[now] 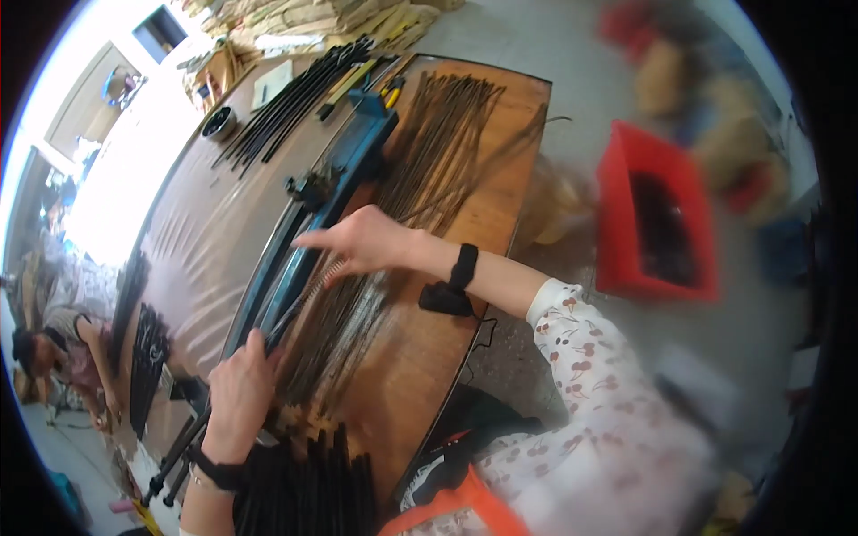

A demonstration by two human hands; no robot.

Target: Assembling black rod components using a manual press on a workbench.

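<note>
Evidently, a coil spring in hand above a cluttered workbench

The coil spring [323, 284] slants over the middle of the workbench [438, 335], beside a blue rail [371, 134]. The right hand [365, 239] has its index finger stretched out and its other fingers curled closed on the spring's upper end. The left hand [241, 384] is curled shut lower down; I cannot tell what it grips.

Bare wood forms the bench's right side, where thin dark rods [438, 134] run toward the far edge; a wrinkled plastic sheet [192, 241] covers the left. Black rods [299, 103] lie near the far left corner.

A co-worker [67, 353] bends beyond the left edge. Near that edge, a small round pot [223, 135] holds something dark. Past the right edge, a red bin [617, 214] on the grey floor [518, 45] contains a dark mass, too blurred to identify.
</note>
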